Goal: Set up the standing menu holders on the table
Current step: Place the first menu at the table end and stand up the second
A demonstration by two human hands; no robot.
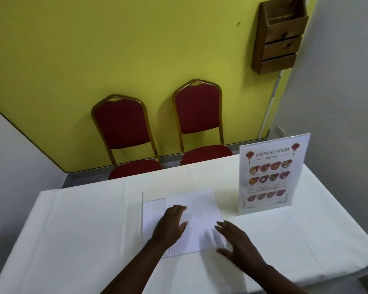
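Yellow wall (94, 49) fills the far side of the room, and in front of you a table (72, 219) draped in a white cloth runs across the lower half of the view. Beyond its far edge, towards the left, stands a red chair with a gold frame (121, 124), and just beside it a second red chair (198, 109), both pushed up near the table with their backs to the wall.

At the middle of the table lies a flat clear holder (153, 217) with a white sheet of paper (200, 209) on it, the sheet overlapping the holder's right part. Your left hand (170, 225) rests palm down on that paper, fingers spread and slightly curled, pressing rather than gripping anything. Just to its right, your right hand (238, 245) hovers at the paper's lower right corner with the fingers splayed wide and nothing held; whether it touches the sheet is hard to tell, since it is blurred.

Farther right, near the table's far right corner, a standing menu holder (272, 175) stands upright, tilted a little back, showing a sheet headed "Chinese Food Menu" with rows of small dish pictures. High on the wall above it hangs a wooden rack (278, 39) with three pockets.
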